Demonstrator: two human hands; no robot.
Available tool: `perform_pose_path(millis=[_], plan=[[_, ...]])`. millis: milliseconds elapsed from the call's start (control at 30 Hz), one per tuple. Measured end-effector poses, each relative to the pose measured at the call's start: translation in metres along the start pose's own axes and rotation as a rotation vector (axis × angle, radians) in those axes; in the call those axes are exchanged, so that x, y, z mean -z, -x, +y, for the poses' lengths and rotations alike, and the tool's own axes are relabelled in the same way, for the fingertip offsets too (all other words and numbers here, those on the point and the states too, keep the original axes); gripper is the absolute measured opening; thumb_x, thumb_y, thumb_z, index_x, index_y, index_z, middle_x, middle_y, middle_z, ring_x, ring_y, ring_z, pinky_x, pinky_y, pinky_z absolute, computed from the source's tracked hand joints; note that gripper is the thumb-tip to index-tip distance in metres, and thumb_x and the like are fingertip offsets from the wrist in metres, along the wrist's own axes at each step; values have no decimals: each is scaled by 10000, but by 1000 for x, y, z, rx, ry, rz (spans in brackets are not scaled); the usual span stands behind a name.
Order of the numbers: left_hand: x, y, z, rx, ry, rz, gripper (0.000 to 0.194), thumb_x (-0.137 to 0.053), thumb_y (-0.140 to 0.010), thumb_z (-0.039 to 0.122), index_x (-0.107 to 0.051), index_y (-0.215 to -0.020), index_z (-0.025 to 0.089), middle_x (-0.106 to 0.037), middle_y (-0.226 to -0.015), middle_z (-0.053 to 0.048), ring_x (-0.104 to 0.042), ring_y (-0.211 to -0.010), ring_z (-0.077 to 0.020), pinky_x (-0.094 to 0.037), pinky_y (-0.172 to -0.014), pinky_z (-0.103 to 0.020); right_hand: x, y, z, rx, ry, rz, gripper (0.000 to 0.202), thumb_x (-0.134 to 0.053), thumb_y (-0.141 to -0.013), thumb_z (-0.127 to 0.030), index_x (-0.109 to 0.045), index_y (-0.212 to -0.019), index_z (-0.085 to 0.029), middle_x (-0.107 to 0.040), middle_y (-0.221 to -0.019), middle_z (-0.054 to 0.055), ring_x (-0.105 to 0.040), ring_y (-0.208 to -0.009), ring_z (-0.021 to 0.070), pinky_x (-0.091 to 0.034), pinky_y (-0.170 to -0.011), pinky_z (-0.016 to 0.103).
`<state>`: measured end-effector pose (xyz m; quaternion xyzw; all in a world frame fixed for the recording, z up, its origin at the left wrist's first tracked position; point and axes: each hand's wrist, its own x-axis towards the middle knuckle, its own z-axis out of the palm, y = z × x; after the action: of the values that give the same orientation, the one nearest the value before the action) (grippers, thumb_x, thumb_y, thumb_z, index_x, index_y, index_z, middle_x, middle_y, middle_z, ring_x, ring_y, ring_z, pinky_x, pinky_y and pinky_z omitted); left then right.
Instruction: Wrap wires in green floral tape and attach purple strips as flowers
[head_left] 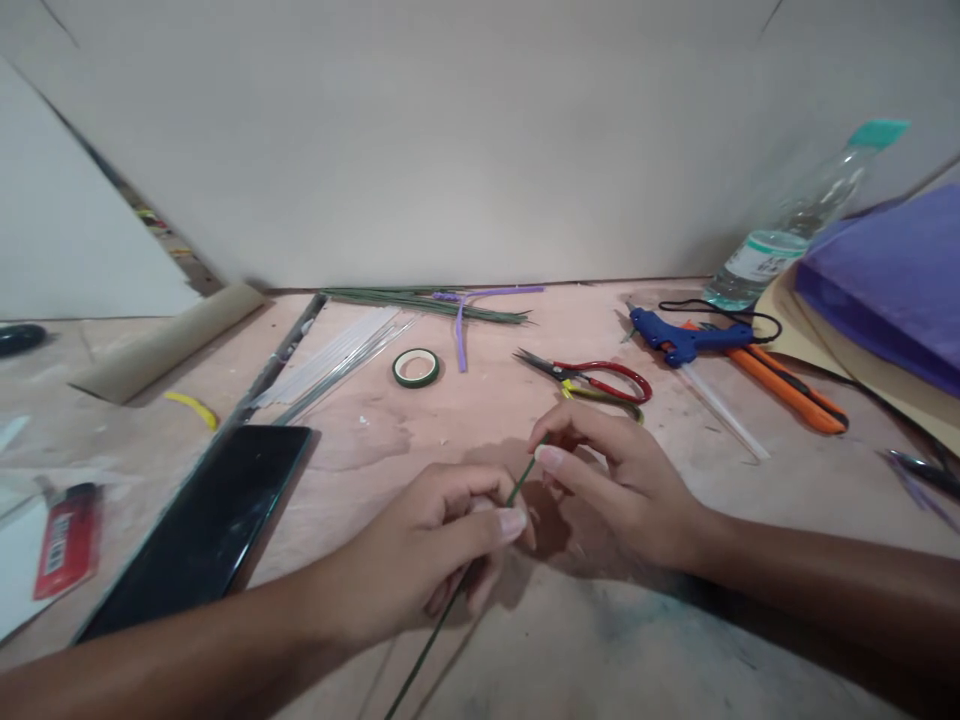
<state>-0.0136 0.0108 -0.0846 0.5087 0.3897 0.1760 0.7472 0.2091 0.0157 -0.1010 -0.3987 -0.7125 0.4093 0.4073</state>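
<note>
A thin green floral wire (433,634) runs slantwise through both of my hands, its lower end passing out of view at the bottom. My left hand (457,540) is closed round it, the thumb pressing it against the fingers. At the wire's upper end, my right hand (615,475) pinches the tip between thumb and forefinger. Just beyond my right hand lie red-handled scissors (609,380), partly covering something yellow. A roll of green tape (416,369) lies flat on the table past my left hand.
Green wires (420,303) and a bent purple pipe cleaner (461,335) lie by the wall. Clear glue sticks (330,350) and a phone (202,520) are left. To the right are a blue glue gun (686,336), an orange cutter (799,388) and a water bottle (787,240).
</note>
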Motion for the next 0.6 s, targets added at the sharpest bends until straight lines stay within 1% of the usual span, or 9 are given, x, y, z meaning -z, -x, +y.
perform_pose_path(millis=[100, 167, 267, 367, 433, 600], plan=[[-5, -6, 5, -109, -44, 94, 291, -615, -954, 427, -607, -791, 186, -535, -504, 35, -376, -425, -78, -233, -399, -164, -1, 3, -2, -73, -84, -101, 215, -581, -1065, -378, -632, -930, -217, -651, -771, -21, -610, -672, 136, -471, -601, 265], [-7, -10, 8, -128, -64, 116, 296, -605, -954, 396, -618, -752, 179, -526, -477, 35, -361, -409, -72, -217, -387, -158, -2, 5, -2, -99, -91, -119, 236, -579, -1069, -399, -635, -935, -213, -652, -780, -17, -607, -669, 135, -468, -598, 267], [-7, -12, 10, -81, -11, 88, 294, -614, -951, 401, -618, -752, 185, -519, -452, 45, -328, -373, -68, -207, -364, -155, -3, 8, -2, -121, -117, -127, 224, -568, -1079, -405, -640, -984, -215, -676, -813, -10, -623, -690, 137, -481, -616, 266], [-6, -9, 10, -55, 43, 80, 297, -594, -974, 414, -633, -783, 189, -524, -445, 48, -323, -356, -67, -225, -357, -147, -3, 9, 0, -125, -129, -140, 173, -555, -1090, -376, -636, -1155, -237, -701, -846, -13, -649, -722, 142, -499, -640, 264], [-5, -7, 9, -59, 50, 82, 297, -576, -988, 402, -650, -799, 186, -537, -448, 41, -337, -356, -67, -230, -358, -143, -3, 9, 1, -123, -136, -121, 187, -549, -1093, -362, -606, -1234, -253, -688, -829, -27, -648, -701, 138, -504, -633, 261], [-6, -5, 7, -69, 71, 72, 297, -579, -994, 392, -667, -809, 176, -544, -449, 36, -350, -357, -67, -244, -360, -139, -3, 9, 1, -106, -132, -97, 160, -572, -1081, -374, -605, -1178, -250, -670, -801, -31, -638, -661, 134, -499, -627, 269]])
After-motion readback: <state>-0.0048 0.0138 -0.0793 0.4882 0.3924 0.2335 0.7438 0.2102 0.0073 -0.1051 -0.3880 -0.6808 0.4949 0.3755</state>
